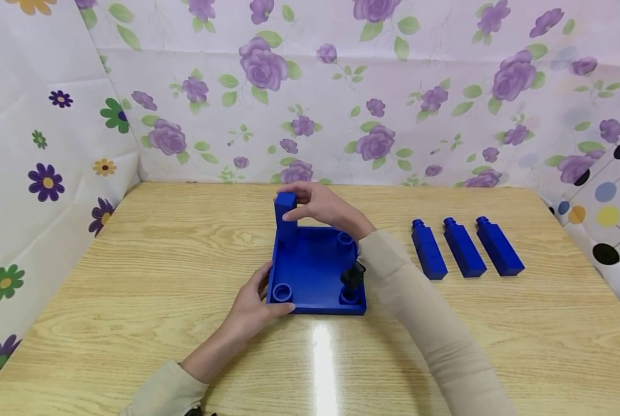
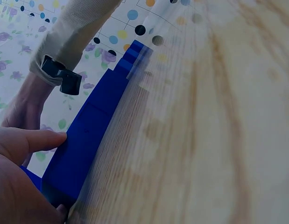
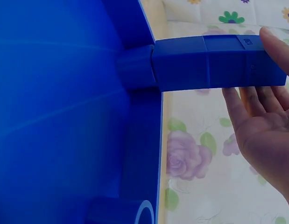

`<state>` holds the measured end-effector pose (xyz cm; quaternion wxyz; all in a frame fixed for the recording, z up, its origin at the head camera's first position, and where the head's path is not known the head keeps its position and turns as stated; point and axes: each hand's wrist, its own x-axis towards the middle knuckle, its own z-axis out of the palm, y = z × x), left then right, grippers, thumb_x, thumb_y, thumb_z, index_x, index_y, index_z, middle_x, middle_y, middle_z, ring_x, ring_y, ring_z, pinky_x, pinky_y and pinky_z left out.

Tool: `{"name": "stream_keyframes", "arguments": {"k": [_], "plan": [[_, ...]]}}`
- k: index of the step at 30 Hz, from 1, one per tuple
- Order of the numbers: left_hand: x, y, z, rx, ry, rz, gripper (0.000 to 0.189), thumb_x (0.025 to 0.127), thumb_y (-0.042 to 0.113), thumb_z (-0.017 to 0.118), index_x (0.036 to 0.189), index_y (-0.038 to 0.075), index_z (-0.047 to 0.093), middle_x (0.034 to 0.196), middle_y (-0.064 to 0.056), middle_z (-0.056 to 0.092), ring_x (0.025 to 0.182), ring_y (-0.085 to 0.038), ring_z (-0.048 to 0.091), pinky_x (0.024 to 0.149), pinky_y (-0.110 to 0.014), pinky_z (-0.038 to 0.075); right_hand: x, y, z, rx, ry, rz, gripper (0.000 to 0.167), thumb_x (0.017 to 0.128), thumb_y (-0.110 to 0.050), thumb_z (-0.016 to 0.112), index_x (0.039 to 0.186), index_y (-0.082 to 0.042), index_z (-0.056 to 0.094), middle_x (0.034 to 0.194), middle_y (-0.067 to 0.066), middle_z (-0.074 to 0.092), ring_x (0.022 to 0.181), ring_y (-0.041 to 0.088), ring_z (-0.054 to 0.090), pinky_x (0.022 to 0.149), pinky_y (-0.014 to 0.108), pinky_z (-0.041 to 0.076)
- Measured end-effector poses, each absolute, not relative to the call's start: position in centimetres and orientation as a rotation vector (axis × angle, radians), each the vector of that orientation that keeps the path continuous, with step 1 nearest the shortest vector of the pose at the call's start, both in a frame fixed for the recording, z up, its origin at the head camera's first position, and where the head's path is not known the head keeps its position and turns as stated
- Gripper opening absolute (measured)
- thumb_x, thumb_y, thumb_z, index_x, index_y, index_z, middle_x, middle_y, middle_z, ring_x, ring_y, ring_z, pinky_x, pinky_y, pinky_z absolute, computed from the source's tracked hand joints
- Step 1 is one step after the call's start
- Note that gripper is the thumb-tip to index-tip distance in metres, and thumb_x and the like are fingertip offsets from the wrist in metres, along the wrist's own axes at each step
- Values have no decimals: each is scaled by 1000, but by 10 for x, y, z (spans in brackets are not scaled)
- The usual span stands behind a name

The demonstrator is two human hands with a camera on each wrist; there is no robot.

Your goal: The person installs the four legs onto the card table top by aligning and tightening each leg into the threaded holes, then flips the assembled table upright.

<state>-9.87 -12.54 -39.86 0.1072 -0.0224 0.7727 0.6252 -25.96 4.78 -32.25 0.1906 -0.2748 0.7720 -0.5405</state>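
A shallow blue square tabletop [image 1: 315,271] lies underside up on the table, with round sockets in its corners. At its far left corner a square blue table leg [image 1: 282,212] stands upright. In the right wrist view that leg [image 3: 195,65] meets the corner socket, with a thin seam where they join. My right hand [image 1: 324,205] holds the leg's upper part, thumb on one side and fingers on the other. My left hand [image 1: 252,301] grips the tabletop's near left corner, thumb on the front wall. The left wrist view shows the thumb [image 2: 46,140] against the blue wall.
Three more blue legs [image 1: 464,249] with threaded necks lie side by side on the wooden table [image 1: 185,242] at the right. Bare sockets show at the near left [image 1: 282,293] and far right [image 1: 345,239] corners. Flowered cloth [image 1: 268,115] hangs behind.
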Motion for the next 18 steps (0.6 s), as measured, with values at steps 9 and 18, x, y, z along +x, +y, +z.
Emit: {"name": "stream_keyframes", "arguments": {"k": [9, 18], "plan": [[-98, -126, -396, -59, 2269, 1849, 93, 77, 3, 79, 152, 4, 24, 152, -22, 30, 138, -37, 29, 108, -48, 32, -257, 41, -321, -833, 2399, -1379, 57, 82, -18, 79, 131, -5, 55, 122, 6, 59, 114, 19, 55, 103, 33, 40], [-98, -125, -396, -57, 2257, 1856, 94, 77, 3, 79, 152, 4, 23, 152, -21, 29, 138, -38, 29, 109, -48, 32, -252, 37, -319, -824, 2570, -1300, 48, 76, -24, 84, 114, -6, 60, 102, 6, 62, 93, 20, 58, 82, 31, 49]]}}
